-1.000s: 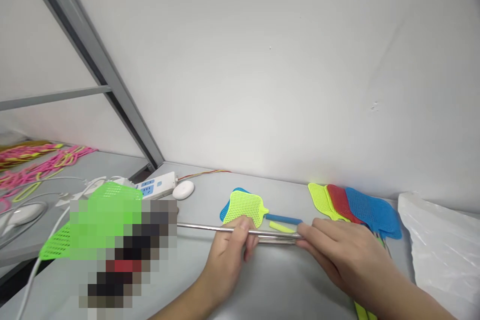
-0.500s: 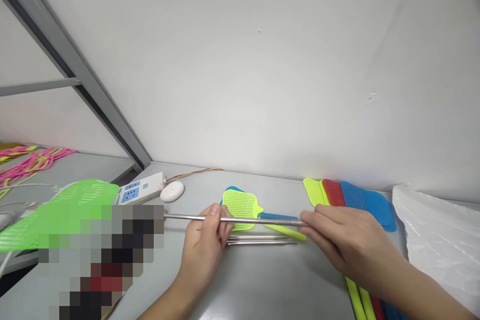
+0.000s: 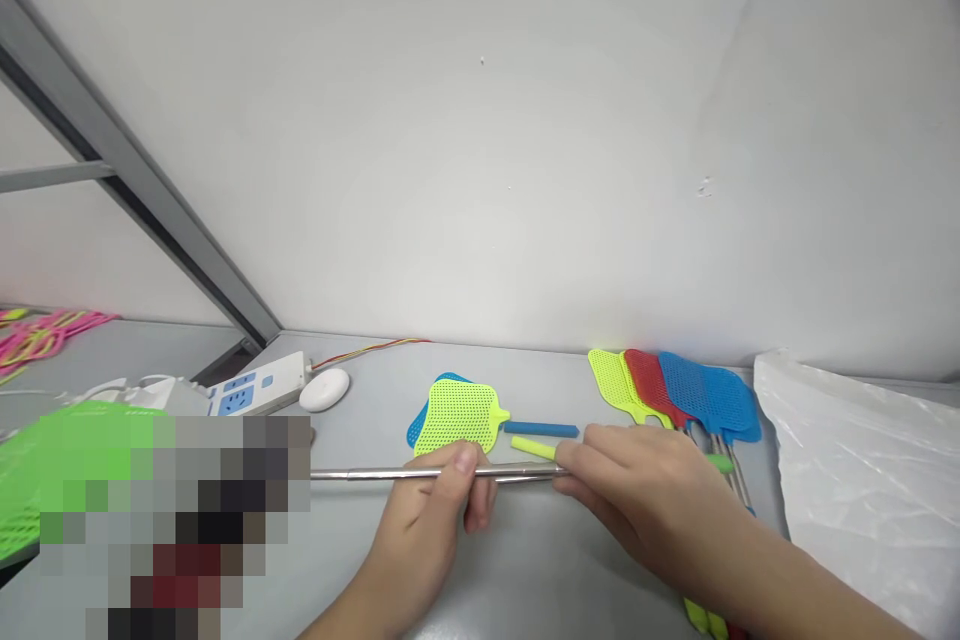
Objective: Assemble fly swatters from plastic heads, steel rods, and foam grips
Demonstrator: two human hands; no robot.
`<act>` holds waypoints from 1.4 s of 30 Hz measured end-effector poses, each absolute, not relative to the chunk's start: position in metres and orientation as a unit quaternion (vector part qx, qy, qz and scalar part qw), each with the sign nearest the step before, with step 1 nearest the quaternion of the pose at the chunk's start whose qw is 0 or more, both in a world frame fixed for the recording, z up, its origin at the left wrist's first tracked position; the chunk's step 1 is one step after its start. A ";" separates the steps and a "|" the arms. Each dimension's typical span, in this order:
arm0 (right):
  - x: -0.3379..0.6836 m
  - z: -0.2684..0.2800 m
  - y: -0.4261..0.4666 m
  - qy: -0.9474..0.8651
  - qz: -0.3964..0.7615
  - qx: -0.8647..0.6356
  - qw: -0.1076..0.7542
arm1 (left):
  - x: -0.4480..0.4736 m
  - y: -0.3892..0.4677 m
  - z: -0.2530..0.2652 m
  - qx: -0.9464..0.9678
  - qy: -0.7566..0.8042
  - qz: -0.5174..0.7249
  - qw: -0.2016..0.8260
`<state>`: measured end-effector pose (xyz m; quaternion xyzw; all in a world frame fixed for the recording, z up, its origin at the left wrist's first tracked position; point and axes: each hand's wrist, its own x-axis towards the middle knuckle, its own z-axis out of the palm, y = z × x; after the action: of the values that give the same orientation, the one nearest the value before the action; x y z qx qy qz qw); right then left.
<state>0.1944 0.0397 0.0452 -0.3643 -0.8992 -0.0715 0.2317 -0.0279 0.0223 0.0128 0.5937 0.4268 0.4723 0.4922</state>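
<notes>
My left hand (image 3: 435,530) closes around the thin metal telescopic shaft (image 3: 517,471) of a fly swatter, thumb on top. Farther along, my right hand (image 3: 645,490) grips the same shaft from above, and a green handle end (image 3: 720,463) pokes out past it. At the far left lies the green mesh swatter head (image 3: 82,440); a pixelated patch hides where it meets the shaft. Behind my hands are a yellow swatter head (image 3: 457,410) over a blue one (image 3: 416,425), with a blue handle (image 3: 540,429) and a yellow handle (image 3: 532,447) beside them.
Yellow, red (image 3: 656,385) and blue swatters (image 3: 709,395) overlap at the right, next to a white plastic bag (image 3: 862,460). A power strip (image 3: 262,385) and a white oval object (image 3: 325,389) sit at the left. Pink cords (image 3: 52,335) lie beyond the metal frame (image 3: 180,210).
The shaft has come lower and nearer, covering most of the loose metal rods. A green handle end now shows past my right hand. The view has shifted slightly right.
</notes>
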 end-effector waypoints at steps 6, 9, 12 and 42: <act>0.200 0.050 0.045 -0.899 -0.081 -0.353 0.244 | -0.036 0.027 0.013 0.533 0.439 0.532 0.489; 0.204 0.054 0.049 -0.899 -0.093 -0.350 0.247 | -0.043 0.031 0.014 0.513 0.446 0.561 0.472; 0.208 0.054 0.052 -0.899 -0.093 -0.350 0.246 | -0.050 0.035 0.019 0.509 0.439 0.585 0.454; 0.208 0.047 0.058 -0.911 -0.132 -0.295 0.257 | -0.048 0.025 0.024 0.643 0.431 0.488 0.404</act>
<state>0.2075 0.0575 0.0474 -0.2947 -0.9110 -0.1318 0.2566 -0.0484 0.0249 0.0235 0.6426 0.4306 0.4885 0.4038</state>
